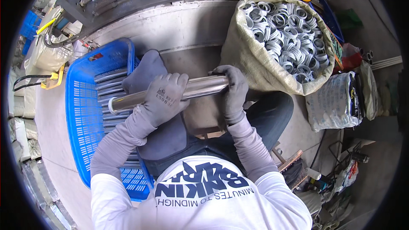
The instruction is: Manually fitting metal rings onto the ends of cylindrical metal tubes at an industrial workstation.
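Observation:
Both gloved hands hold a shiny metal tube [206,87] across my lap, its right end a little higher than its left. A lengthwise line along it may mean two tubes lie together; I cannot tell. My left hand [164,98] is wrapped round its middle. My right hand [233,91] closes over the right end and hides it. A pale ring [111,105] sits around the left end, above the blue plastic basket [76,115]. Inside the basket lie several metal tubes [111,86], side by side. A grey pad [164,140] covers my left thigh.
A large woven sack [238,53] full of grey rings [294,38] stands ahead to the right. Beyond my knees runs a metal workbench [140,6] with fixtures. A white plastic bag [332,102] and a wooden-edged item [292,162] are on the right.

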The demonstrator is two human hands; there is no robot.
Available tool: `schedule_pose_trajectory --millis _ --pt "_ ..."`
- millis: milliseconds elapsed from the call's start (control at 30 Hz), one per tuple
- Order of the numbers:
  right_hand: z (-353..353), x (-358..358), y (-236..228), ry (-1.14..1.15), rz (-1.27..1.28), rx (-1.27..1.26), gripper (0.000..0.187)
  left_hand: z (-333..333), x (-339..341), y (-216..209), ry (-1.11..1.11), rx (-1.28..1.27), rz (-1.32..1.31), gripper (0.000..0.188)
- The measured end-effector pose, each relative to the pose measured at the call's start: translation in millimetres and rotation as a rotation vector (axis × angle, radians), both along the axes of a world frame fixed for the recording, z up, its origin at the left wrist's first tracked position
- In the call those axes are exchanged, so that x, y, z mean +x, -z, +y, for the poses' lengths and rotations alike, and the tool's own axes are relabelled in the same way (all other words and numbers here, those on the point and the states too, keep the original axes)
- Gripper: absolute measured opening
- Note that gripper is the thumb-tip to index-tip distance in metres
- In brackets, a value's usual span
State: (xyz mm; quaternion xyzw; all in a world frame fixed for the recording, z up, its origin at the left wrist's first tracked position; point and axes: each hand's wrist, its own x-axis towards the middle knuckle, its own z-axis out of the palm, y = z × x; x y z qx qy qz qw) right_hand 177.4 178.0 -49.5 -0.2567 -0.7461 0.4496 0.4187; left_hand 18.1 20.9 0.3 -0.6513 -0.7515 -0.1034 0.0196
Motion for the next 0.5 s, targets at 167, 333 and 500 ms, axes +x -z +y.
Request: schedule_pose_trajectory --millis 167,333,500 --pt "-5 -7 12 0.008 0.027 -0.039 0.03 -6 0 2 -0.04 -0.087 -0.027 0.049" --pt "-10 -5 8 -0.011 0.162 -0.39 0.033 -5 0 -1 -0.037 -0.105 -0.034 0.055" --pt "23 11 -24 -0.058 0.105 -0.197 0.026 -19 -6 -28 0.065 0.055 -0.147 0.064"
